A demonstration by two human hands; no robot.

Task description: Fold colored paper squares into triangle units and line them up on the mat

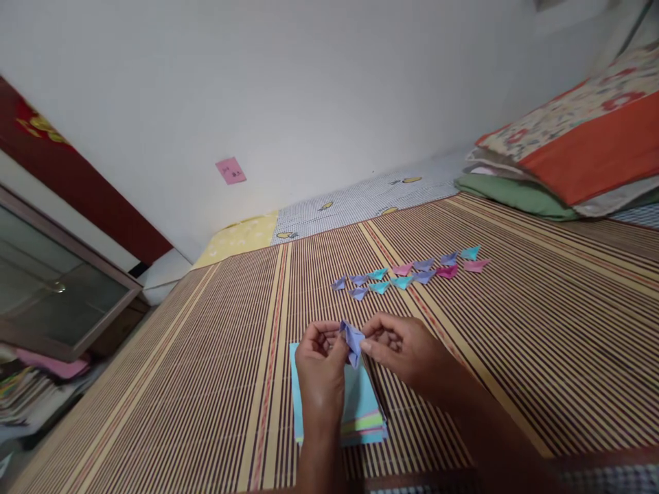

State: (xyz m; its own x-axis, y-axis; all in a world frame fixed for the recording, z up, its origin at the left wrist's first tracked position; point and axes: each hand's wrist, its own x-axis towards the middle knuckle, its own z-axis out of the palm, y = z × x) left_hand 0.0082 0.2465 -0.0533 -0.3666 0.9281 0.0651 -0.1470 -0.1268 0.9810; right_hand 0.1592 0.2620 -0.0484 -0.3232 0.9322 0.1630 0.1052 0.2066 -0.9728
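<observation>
A small piece of folded purple paper [353, 342] is held up between both hands. My left hand [323, 370] grips its left side with the thumb in front. My right hand [399, 346] pinches its right edge between thumb and forefinger. Beneath my left hand lies a stack of coloured paper sheets [363, 398], light blue on top with green and pink edges showing. Beyond the hands, two rows of small folded paper boats [402, 282] in purple, turquoise and pink stand on the mat.
A striped bamboo mat [216, 363] covers the bed. Folded bedding with an orange and floral cover [592, 144] is piled at the far right. A pink note [230, 171] sticks to the white wall. A glass-fronted cabinet [56, 281] stands at the left.
</observation>
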